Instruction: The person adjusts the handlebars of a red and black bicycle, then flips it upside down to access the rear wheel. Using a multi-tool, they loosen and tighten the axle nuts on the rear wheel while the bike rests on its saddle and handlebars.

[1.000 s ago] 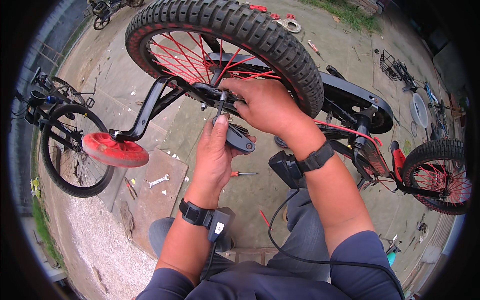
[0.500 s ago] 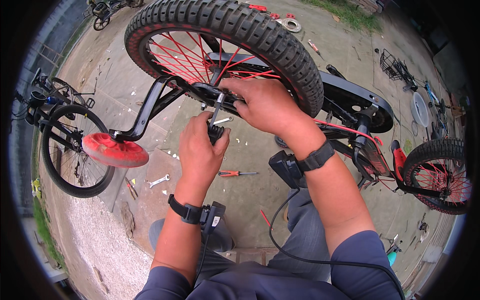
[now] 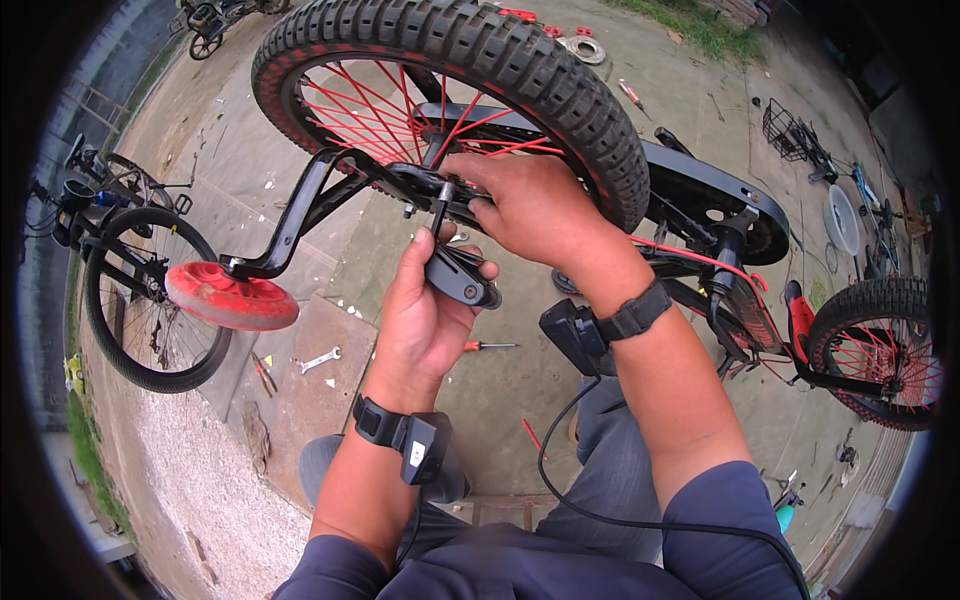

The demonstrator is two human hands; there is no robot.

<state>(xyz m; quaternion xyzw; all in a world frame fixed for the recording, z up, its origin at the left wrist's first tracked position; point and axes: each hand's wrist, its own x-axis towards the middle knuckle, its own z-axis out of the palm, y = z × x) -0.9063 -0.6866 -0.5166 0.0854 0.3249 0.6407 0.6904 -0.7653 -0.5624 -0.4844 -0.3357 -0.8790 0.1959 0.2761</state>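
Note:
My left hand [image 3: 420,325] is closed round a black folding multi-tool [image 3: 458,276], palm turned up. One blade of the tool points up to a bolt at the black training-wheel bracket [image 3: 300,215]; whether its tip is seated I cannot tell. Beside the wheel hub, my right hand [image 3: 540,215] is closed with its fingers at the inner end of that bracket; part of its grip is hidden. The knobbly black tyre [image 3: 500,50] with red spokes rises just beyond both hands. At the bracket's outer end sits a red training wheel [image 3: 232,300].
On the ground lie an orange-handled screwdriver [image 3: 490,346], a wrench [image 3: 321,360] and pliers [image 3: 264,374]. The bike's other wheel [image 3: 875,350] is at the right. Another bicycle [image 3: 150,300] stands at the left. A cable [image 3: 640,520] runs from my right wrist.
My left hand has turned from knuckles up to palm up, swinging the multi-tool's body round to the right. My right hand stays by the hub.

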